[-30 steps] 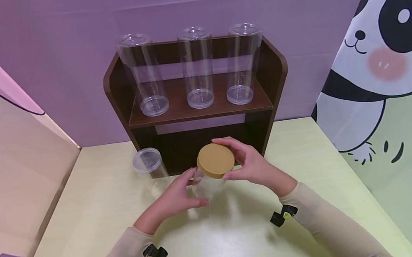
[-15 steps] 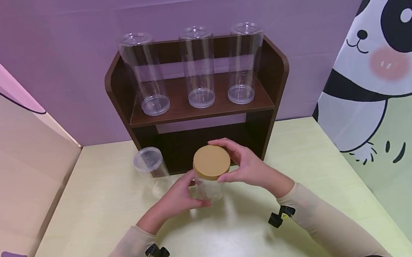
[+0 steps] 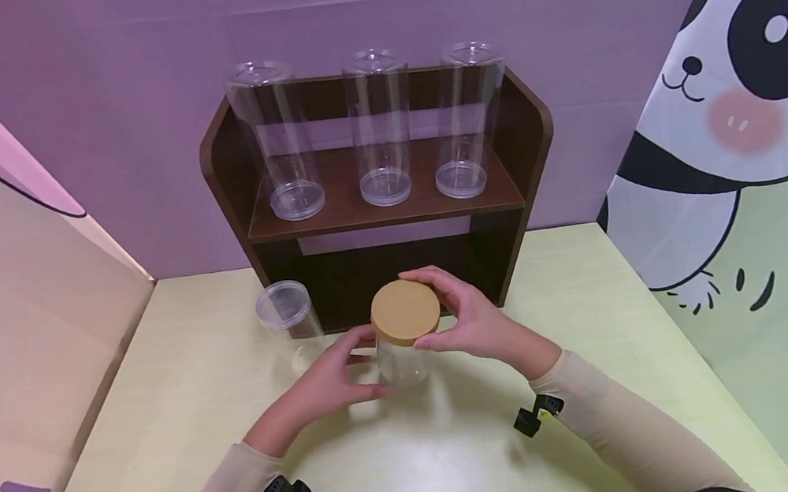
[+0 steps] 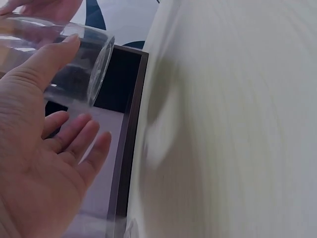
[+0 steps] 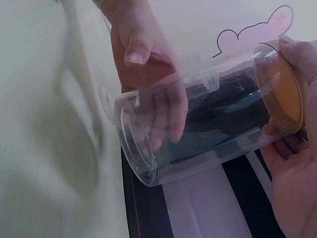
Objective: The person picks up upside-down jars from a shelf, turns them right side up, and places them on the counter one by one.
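My right hand (image 3: pixel 476 321) grips the round tan lid (image 3: pixel 405 311) of a clear jar (image 3: pixel 400 366), thumb at the front and fingers behind. The jar hangs upright in front of the shelf; in the right wrist view its base (image 5: pixel 136 144) appears raised off the tabletop. To its left is my left hand (image 3: pixel 322 387), thumb and fingers spread around the jar's lower side. In the left wrist view those fingers (image 4: pixel 91 139) are relaxed and hold nothing; whether the thumb brushes the jar cannot be told.
Another clear jar with a translucent top (image 3: pixel 283 306) stands left of my left hand. Behind, a dark brown two-tier shelf (image 3: pixel 391 218) bears three tall clear containers, such as the middle one (image 3: pixel 381 136). Printed curtains (image 3: pixel 740 70) bound the pale table (image 3: pixel 457 462).
The jar and right hand have shifted slightly left from a second ago. My left hand has drawn back to the left, away from the jar's side.
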Motion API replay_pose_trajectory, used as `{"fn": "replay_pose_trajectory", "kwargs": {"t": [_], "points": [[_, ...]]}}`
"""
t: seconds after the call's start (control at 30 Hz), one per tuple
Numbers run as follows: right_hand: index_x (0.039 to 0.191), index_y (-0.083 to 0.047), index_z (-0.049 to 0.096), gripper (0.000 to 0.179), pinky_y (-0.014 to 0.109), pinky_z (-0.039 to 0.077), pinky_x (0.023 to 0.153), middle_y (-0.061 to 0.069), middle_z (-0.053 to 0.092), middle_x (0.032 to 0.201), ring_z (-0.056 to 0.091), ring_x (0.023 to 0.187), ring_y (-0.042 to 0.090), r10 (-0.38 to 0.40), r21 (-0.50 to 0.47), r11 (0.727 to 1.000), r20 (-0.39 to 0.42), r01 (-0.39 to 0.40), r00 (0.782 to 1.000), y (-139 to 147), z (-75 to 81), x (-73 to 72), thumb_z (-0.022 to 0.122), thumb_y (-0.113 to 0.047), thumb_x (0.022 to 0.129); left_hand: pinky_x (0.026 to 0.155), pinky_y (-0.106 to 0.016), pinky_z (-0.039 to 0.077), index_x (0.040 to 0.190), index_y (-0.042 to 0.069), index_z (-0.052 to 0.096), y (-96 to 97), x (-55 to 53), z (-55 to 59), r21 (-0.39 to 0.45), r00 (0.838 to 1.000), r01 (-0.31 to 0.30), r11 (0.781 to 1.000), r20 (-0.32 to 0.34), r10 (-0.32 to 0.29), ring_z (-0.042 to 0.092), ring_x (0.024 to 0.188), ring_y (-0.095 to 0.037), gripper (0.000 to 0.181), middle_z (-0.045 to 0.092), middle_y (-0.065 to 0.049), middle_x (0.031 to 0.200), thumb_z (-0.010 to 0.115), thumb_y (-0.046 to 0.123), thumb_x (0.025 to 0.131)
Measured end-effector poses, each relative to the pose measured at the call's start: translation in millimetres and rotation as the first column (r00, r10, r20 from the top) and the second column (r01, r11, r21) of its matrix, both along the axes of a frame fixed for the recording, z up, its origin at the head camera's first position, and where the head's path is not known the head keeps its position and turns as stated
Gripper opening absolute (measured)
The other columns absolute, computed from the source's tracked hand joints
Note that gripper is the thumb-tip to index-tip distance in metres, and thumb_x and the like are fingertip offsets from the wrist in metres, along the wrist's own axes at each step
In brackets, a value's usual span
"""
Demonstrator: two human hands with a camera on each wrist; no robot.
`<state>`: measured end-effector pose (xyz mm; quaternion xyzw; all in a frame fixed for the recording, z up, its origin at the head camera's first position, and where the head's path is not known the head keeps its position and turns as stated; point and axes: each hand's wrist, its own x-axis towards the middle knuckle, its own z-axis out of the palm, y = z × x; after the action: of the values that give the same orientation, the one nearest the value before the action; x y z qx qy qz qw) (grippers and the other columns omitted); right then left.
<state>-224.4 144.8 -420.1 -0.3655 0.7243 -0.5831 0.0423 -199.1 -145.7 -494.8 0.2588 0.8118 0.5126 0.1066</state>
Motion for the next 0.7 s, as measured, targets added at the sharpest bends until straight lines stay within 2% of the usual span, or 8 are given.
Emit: {"fn": "replay_pose_trajectory", "kwargs": {"t": [0.23, 0.33, 0.47, 0.63, 0.67, 0.7], "points": [[0.16, -0.005, 0.053, 0.089, 0.04, 0.049, 0.122, 0.008, 0.059, 0.15, 0.059, 0.138, 0.028, -0.051, 0.028, 0.998, -0.008, 0.052, 0.999, -3, -5.4, -6.4, 0.096, 0.002, 0.083, 0.114, -0.058, 0.054, 0.148, 0.003, 0.061, -21.4, 9.5, 2.4, -0.049, 0.998, 0.006, 0.999, -0.064, -0.009, 0.063, 0.138, -0.038, 0.066, 0.065, -0.014, 0.148, 0.093, 0.019, 0.093], [0.161, -0.007, 0.053, 0.089, 0.045, 0.048, 0.123, 0.007, 0.059, 0.151, 0.059, 0.14, 0.028, -0.068, 0.034, 0.997, 0.014, 0.067, 0.998, -6, -7.3, -9.8, 0.095, 0.0, 0.083, 0.114, -0.058, 0.055, 0.143, 0.001, 0.065, -30.3, 13.9, 3.5, -0.062, 0.998, 0.006, 0.998, -0.069, -0.01, 0.066, 0.134, -0.035, 0.057, 0.069, -0.015, 0.143, 0.091, 0.015, 0.094], [0.161, -0.007, 0.053, 0.088, 0.045, 0.047, 0.124, 0.007, 0.059, 0.151, 0.058, 0.142, 0.028, -0.072, 0.02, 0.997, 0.045, 0.071, 0.996, -13, -11.4, -15.7, 0.095, -0.001, 0.084, 0.112, -0.059, 0.055, 0.14, 0.002, 0.068, -39.8, 18.8, 3.6, -0.059, 0.998, 0.004, 0.998, -0.064, -0.007, 0.069, 0.127, -0.034, 0.051, 0.074, -0.012, 0.135, 0.089, 0.018, 0.096], [0.161, -0.005, 0.053, 0.087, 0.044, 0.046, 0.124, 0.005, 0.06, 0.15, 0.059, 0.14, 0.026, -0.071, -0.003, 0.997, 0.055, 0.072, 0.996, -26, -17.5, -24.7, 0.095, -0.001, 0.085, 0.108, -0.051, 0.059, 0.14, 0.003, 0.069, -46.4, 22.9, 4.4, -0.057, 0.993, 0.031, 0.998, -0.108, -0.037, 0.072, 0.119, -0.029, 0.049, 0.077, -0.009, 0.127, 0.086, 0.023, 0.099], [0.161, -0.006, 0.053, 0.087, 0.045, 0.046, 0.124, 0.005, 0.06, 0.149, 0.06, 0.14, 0.025, -0.072, -0.005, 0.997, 0.057, 0.072, 0.996, -28, -19.1, -26.0, 0.095, -0.001, 0.085, 0.109, -0.048, 0.058, 0.141, 0.004, 0.069, -50.7, 16.4, -10.1, -0.039, 0.989, 0.055, 0.998, -0.135, -0.06, 0.071, 0.121, -0.028, 0.049, 0.076, -0.009, 0.129, 0.086, 0.025, 0.1], [0.16, -0.007, 0.054, 0.086, 0.046, 0.047, 0.124, 0.004, 0.06, 0.149, 0.06, 0.139, 0.025, -0.071, -0.004, 0.997, 0.058, 0.071, 0.996, -31, -20.5, -26.9, 0.095, -0.001, 0.085, 0.108, -0.045, 0.059, 0.141, 0.005, 0.069, -51.3, 17.3, -10.2, -0.039, 0.987, 0.059, 0.997, -0.145, -0.064, 0.072, 0.121, -0.026, 0.05, 0.076, -0.008, 0.129, 0.086, 0.026, 0.1]]}}
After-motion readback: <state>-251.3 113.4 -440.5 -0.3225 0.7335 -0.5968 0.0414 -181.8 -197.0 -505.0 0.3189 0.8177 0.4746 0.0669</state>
